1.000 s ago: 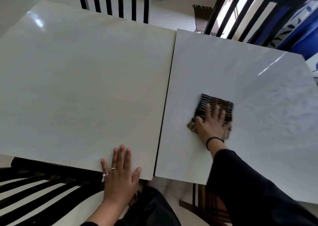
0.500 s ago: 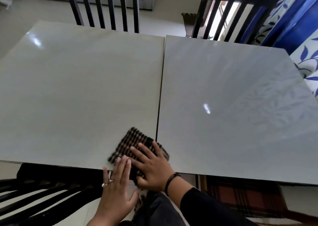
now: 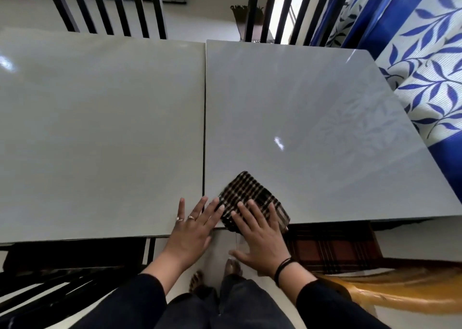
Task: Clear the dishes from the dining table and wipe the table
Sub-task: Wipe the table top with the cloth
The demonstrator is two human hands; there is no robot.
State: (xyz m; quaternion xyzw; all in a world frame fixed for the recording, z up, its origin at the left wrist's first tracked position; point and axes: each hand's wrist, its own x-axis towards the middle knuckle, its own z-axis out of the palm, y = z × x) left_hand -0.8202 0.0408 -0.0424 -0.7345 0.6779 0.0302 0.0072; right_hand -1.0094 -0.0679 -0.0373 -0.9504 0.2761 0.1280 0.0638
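Note:
A dark checked cloth [image 3: 246, 193] lies on the near edge of the glossy pale dining table [image 3: 312, 118], just right of the seam between its two panels. My right hand [image 3: 260, 238] rests flat on the cloth's near half, fingers spread, palm hanging past the table edge. My left hand [image 3: 192, 228] lies flat at the table edge beside it, fingers spread, fingertips touching the cloth's left side. No dishes show on the table.
Two dark slatted chairs [image 3: 112, 5] stand at the far side. A blue-and-white leaf curtain [image 3: 430, 61] hangs at the right. A dark chair [image 3: 50, 286] sits near left, and a chair with a plaid cushion [image 3: 332, 248] near right.
The cloth under my right hand swept from the right panel to the near edge left of the seam, then back just right of it. My left hand stayed at the near edge.

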